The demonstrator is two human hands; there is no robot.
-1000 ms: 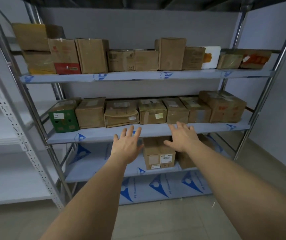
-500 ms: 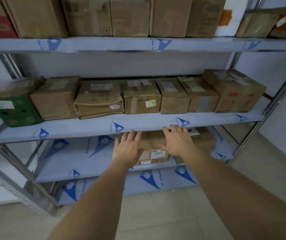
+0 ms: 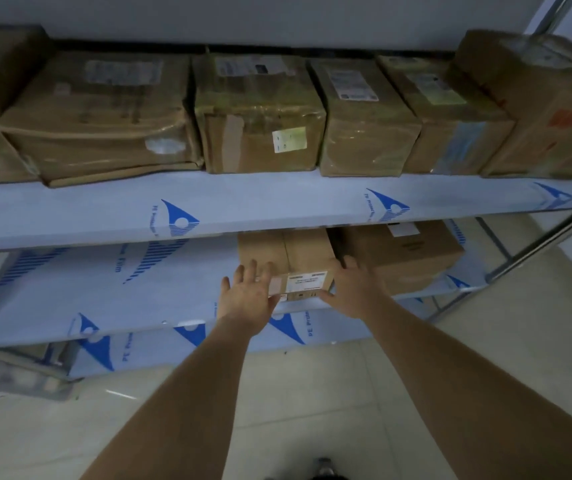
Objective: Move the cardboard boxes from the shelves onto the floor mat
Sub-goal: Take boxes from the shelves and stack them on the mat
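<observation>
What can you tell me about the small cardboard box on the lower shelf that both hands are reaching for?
The small cardboard box is plain brown, with a seam running down its top and a white printed label on its front face. It sits upright near the front edge of the lower shelf, close beside a larger brown box on its right. The left hand lies with straight fingers at its left front corner; the right hand reaches round its right side. It is not yet lifted.

1 head view, close, facing forward and down at shelves (image 3: 277, 209), floor (image 3: 312, 393) below.
</observation>
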